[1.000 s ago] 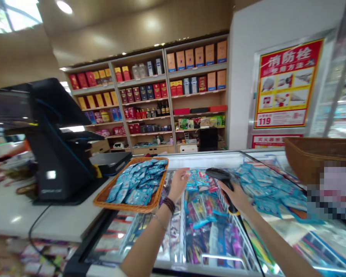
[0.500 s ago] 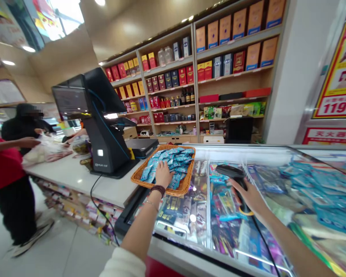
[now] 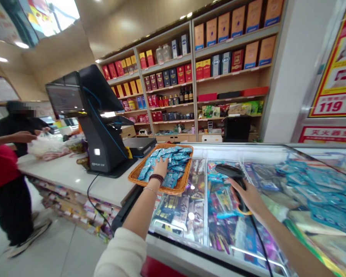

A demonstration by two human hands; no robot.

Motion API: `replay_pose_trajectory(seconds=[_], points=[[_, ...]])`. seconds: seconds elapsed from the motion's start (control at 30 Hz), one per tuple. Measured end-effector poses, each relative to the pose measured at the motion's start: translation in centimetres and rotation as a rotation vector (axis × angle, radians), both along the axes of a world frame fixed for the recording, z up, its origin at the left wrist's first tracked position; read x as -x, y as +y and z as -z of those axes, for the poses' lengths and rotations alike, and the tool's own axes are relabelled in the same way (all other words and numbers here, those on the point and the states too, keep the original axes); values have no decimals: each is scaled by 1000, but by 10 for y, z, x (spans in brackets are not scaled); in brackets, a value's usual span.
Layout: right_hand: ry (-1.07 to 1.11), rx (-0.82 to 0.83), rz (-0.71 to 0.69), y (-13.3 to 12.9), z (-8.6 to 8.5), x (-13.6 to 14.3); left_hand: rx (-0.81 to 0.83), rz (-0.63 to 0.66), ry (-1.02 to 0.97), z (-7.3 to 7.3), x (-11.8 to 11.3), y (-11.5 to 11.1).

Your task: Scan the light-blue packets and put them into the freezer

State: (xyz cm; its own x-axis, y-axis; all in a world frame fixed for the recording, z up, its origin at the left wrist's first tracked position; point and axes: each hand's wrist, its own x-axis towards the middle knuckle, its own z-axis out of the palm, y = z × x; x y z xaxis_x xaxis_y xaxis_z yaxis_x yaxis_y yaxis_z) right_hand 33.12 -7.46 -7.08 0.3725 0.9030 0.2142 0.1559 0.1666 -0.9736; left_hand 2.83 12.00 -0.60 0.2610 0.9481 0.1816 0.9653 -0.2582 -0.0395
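An orange wicker basket (image 3: 185, 184) full of blue packets (image 3: 175, 159) stands at the near end of the white counter, partly over the glass-topped freezer. My left hand (image 3: 160, 168), with a beaded bracelet at the wrist, lies on the packets with its fingers spread. My right hand (image 3: 245, 194) is wrapped round the handle of a black barcode scanner (image 3: 229, 170) above the freezer glass. The scanner's head points left, and its cable hangs down toward the front.
A black checkout terminal (image 3: 103, 134) stands on the white counter (image 3: 112, 188), left of the basket. Further left, two people handle a plastic bag (image 3: 46, 145). Packaged goods fill the freezer (image 3: 202, 236). Shelves (image 3: 194, 80) of boxes and bottles stand behind.
My left hand has moved slightly up on the packets, and its fingers look more spread. The view has shifted a little. My right hand keeps the scanner in nearly the same place.
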Motion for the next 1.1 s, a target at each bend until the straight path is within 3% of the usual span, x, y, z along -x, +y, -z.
replay_pose_trajectory(seconds=[0.17,0.37,0.53,0.63,0.73,0.83,1.1], points=[[-37,-1,16,-2,0,1,-34,103,73,-9,4,-3],[-93,7,-29,-2,2,1,-92,191,132,-20,-11,-27],[-119,9,-51,-1,2,3,-20,389,95,-8,-40,-48],[-124,12,-42,-3,0,2,14,481,-22,1,-46,-49],[-123,22,-36,-4,-1,3,-100,318,-119,2,-35,-43],[-107,23,-41,-4,-2,4,-105,109,-128,1,-20,-36],[-64,-9,-43,-2,3,3,29,37,-206,-1,-18,-28]])
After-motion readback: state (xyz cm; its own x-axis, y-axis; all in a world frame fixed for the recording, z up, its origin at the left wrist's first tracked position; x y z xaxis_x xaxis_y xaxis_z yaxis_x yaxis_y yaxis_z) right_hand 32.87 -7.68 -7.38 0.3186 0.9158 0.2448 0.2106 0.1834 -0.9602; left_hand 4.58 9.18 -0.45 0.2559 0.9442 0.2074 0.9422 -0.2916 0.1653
